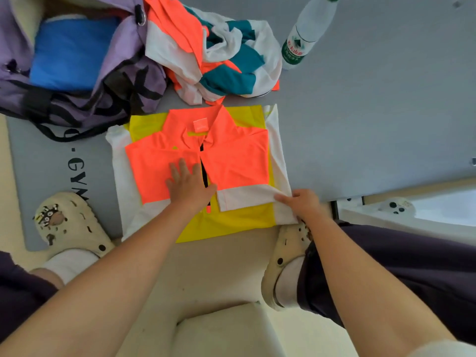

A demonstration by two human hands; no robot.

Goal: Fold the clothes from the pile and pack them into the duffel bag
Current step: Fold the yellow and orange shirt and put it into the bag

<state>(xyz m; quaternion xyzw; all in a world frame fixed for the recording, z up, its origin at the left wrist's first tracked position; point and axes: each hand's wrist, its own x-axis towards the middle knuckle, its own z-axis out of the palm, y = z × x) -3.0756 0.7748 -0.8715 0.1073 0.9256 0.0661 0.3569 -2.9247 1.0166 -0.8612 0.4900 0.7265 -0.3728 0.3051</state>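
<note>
Garment under work: an orange, yellow and white shirt (231, 161), lying flat on the grey mat (360, 112) directly ahead of me, collar toward the far side. Both orange sleeves are folded inward and meet near the middle, over the dark front placket.

I note the left hand (189, 182) laid palm-down on the left orange panel, fingers straight and spread, pressing the fabric and gripping nothing.

I note the right hand (302, 203) at the shirt's near right corner, fingers curled round the white edge of the cloth. The thumb is hidden beneath the fabric, so I judge this a pinch but cannot confirm how firm it is.

Remaining pile (219, 52): crumpled orange, white and teal clothes, on the mat just beyond the shirt's collar.

Purple duffel bag (85, 73): far left, mouth open, touching the pile on its right. A blue item (72, 52) lies inside; whether it is folded I cannot tell.

Other items: a clear water bottle (306, 32) with a green label lies on the mat right of the pile. Two cream clogs flank the shirt, the left clog (69, 222) on the mat's near corner, the right clog (286, 261) on the pale floor just beside the shirt's near right corner.
</note>
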